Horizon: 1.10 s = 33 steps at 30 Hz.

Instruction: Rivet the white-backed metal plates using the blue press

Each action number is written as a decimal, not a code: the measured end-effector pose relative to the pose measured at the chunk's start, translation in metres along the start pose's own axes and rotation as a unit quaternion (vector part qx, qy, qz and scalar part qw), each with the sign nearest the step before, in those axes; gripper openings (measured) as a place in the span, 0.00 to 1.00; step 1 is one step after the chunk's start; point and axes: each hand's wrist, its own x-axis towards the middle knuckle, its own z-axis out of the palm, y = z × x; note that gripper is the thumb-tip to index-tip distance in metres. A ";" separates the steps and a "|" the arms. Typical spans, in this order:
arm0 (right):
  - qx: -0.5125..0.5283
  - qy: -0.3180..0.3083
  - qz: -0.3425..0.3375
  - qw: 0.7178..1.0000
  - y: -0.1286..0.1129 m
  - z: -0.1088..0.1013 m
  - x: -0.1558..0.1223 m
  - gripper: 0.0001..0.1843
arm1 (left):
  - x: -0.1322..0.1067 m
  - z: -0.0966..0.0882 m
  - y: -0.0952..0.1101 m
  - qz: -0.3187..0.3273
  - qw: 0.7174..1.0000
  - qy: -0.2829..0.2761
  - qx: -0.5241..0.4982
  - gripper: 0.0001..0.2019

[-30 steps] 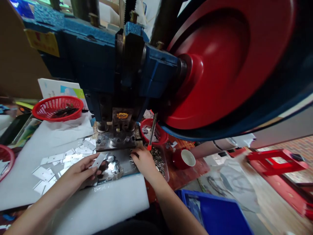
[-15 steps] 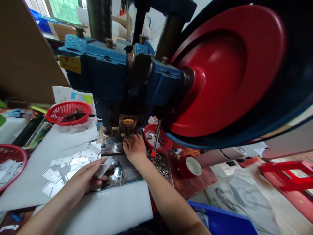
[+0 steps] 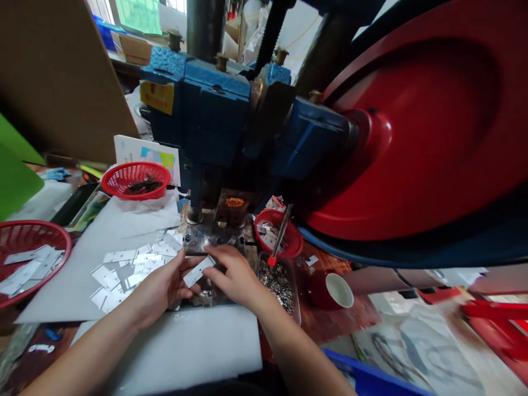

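Note:
A small flat white-silver metal plate (image 3: 198,271) with tiny holes is held tilted between my two hands, over the press bed. My left hand (image 3: 167,283) is closed around its left end, the fingers partly behind it. The thumb and forefinger of my right hand (image 3: 235,275) pinch the right end. Just behind them lies the metal die base (image 3: 198,237), below the press ram (image 3: 234,206). To the left of my hands, a loose heap of similar plates (image 3: 142,261) covers part of a white foam sheet (image 3: 78,280).
A blue press (image 3: 198,121) with a large red flywheel (image 3: 421,132) towers ahead. Red baskets (image 3: 68,242) (image 3: 136,165) stand left; a red bowl (image 3: 295,242), a bin of small metal parts (image 3: 278,283) and a red cup (image 3: 325,289) stand right. A red-tipped rod (image 3: 282,234) juts out there.
My right hand has come back from under the press ram to the plate at my left hand. The view has shifted left, so the press appears further right.

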 end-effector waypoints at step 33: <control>0.040 0.188 0.192 0.962 0.060 0.019 0.055 0.13 | 0.119 0.013 0.030 0.339 0.765 0.088 0.540 0.18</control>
